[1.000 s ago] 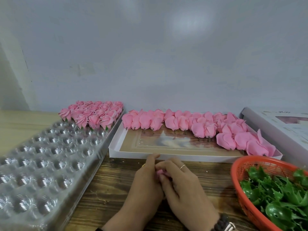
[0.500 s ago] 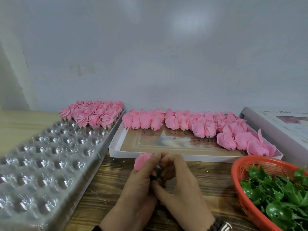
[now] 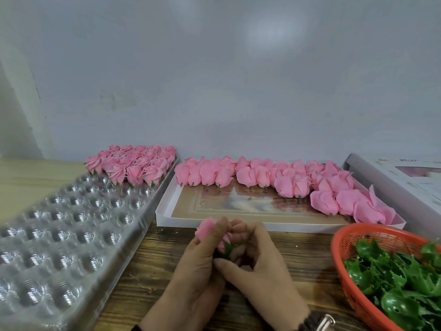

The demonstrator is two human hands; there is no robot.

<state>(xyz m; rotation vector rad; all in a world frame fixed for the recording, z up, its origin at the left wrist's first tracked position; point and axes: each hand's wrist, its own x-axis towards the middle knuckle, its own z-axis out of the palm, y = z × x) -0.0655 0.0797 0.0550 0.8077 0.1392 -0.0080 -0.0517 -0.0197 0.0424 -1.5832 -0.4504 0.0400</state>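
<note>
low in the middle of the wooden surface [image 3: 298,259], one pink rose head [image 3: 206,231] is being worked into a green calyx [image 3: 228,247]. the left hand [image 3: 198,271] has its grip clamped on the pink rose head, thumb across the petals, so the bloom tips toward eleven o'clock and its base faces the other hand. the right hand [image 3: 260,275] has its grip curled tight round the green calyx from the three o'clock side. that opposed hold lets one hand steady the bloom while the other presses the cup on. how far the calyx is seated is hard to tell, since fingers cover the joint.

the supplies sit within easy reach, which i judge suits the job. bare rose heads [image 3: 286,182] lie in a shallow white box [image 3: 164,213] at twelve to one o'clock. spare calyxes [image 3: 393,278] fill an orange basket [image 3: 338,240] at four o'clock, close to the right hand. a clear blister tray [image 3: 59,235] runs along nine to ten o'clock beside the left. its far rows at eleven o'clock hold finished roses [image 3: 133,166]; the nearer cups are unfilled. another white box [image 3: 405,182] lies at two o'clock.

the surface is dark-grained wood, paler beyond the tray at ten o'clock, and it butts against a plain grey-white wall [image 3: 214,91] with a soft patch of reflected light.
</note>
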